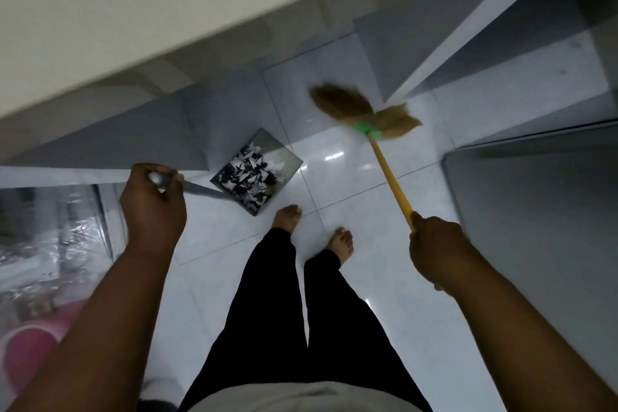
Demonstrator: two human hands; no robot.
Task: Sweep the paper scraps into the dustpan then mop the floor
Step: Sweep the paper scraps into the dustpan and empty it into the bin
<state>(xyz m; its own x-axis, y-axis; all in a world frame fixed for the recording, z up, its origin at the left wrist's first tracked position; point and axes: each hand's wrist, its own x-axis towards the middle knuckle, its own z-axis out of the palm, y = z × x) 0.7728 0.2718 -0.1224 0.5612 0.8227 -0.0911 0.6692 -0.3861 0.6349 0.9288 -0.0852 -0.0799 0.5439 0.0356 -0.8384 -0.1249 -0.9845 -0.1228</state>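
Note:
A metal dustpan [286, 155] hangs low over the white tiled floor, full of black and white paper scraps [249, 174]. My left hand [152, 207] grips the end of its long grey handle [200, 189]. My right hand [438, 249] grips the yellow stick of a broom [389, 174]. The broom's brown straw head [354, 107], blurred, is out in front, to the right of the dustpan. My bare feet stand just behind the dustpan.
A pale wall and grey skirting [133, 130] run along the left and far side. A grey wall or door panel [535, 211] closes the right. A pink tub [30, 354] and clear plastic wrapping [50, 244] lie at the lower left. White glossy tiles [351, 177] stretch ahead.

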